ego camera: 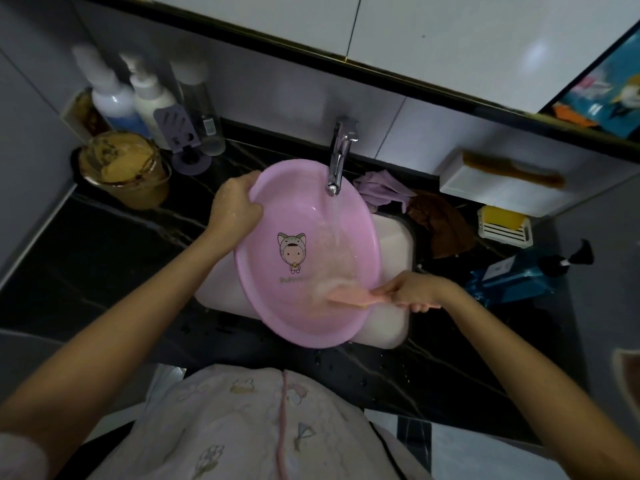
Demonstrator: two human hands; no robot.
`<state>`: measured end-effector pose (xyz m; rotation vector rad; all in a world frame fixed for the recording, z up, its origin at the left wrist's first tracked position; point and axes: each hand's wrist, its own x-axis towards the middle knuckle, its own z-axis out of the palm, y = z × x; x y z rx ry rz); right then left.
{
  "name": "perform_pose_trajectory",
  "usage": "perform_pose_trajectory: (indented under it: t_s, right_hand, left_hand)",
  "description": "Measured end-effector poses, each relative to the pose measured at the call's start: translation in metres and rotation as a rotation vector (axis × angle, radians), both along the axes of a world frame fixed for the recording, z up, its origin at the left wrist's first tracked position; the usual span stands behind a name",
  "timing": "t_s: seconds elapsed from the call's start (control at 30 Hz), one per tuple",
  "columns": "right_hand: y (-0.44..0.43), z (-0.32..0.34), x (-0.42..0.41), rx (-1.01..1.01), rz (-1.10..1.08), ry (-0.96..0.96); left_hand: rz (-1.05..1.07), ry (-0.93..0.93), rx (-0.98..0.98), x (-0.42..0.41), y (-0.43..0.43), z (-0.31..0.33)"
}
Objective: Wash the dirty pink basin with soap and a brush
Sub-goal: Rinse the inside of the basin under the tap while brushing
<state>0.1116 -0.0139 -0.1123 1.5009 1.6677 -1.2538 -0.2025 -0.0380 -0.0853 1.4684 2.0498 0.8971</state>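
We are scrubbing under the tap [337, 157]: our left hand [235, 202] is gripping the pink basin [277, 306] at ten o'clock over the sink [391, 244], our right hand [412, 289] is clasping the brush [346, 297] at five; next, probably, sweeping the far wall

Dim, soft, edge-warped wide-angle view
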Motion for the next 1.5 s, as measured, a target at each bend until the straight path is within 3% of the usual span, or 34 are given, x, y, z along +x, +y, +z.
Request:
perform_pose_trajectory:
  t_s: [0.27,0.37,0.53,0.7,0.77,0.9,1.03,1.17,1.3,1.5]
  right_hand:
    - [0.077,0.006,-0.021,0.412,0.407,-0.285]
    - [0.092,0.005,-0.035,0.651,0.547,-0.344]
    - [0.115,0.017,-0.041,0.883,0.835,-0.165]
    - [0.126,0.023,-0.041,1.072,0.877,0.021]
    - [0.125,0.021,-0.041,1.036,0.932,-0.105]
    - [0.12,0.021,-0.047,0.706,0.915,-0.369]
    - [0.121,0.011,-0.046,0.928,0.875,-0.265]
    - [0.121,0.005,-0.047,0.717,0.784,-0.339]
    - [0.113,-0.006,-0.034,0.804,0.748,-0.292]
    - [0.074,-0.011,-0.02,0.717,0.606,-0.289]
  left_hand:
    - [-0.008,0.001,-0.016,0.0,0.0,0.002]
    - [-0.018,0.006,-0.024,0.0,0.0,0.001]
    - [-0.025,0.01,-0.026,0.0,0.0,0.001]
    - [-0.006,0.002,-0.042,-0.001,0.002,0.0]
    - [-0.016,0.002,-0.037,-0.002,0.002,0.0]
    - [-0.016,-0.002,-0.027,-0.001,0.001,0.001]
    - [-0.009,-0.016,-0.009,0.001,0.002,0.001]
    - [-0.013,-0.016,-0.004,-0.002,0.002,-0.001]
    - [-0.01,-0.011,-0.002,-0.002,0.002,-0.002]
    - [-0.014,-0.024,0.015,-0.005,0.0,-0.009]
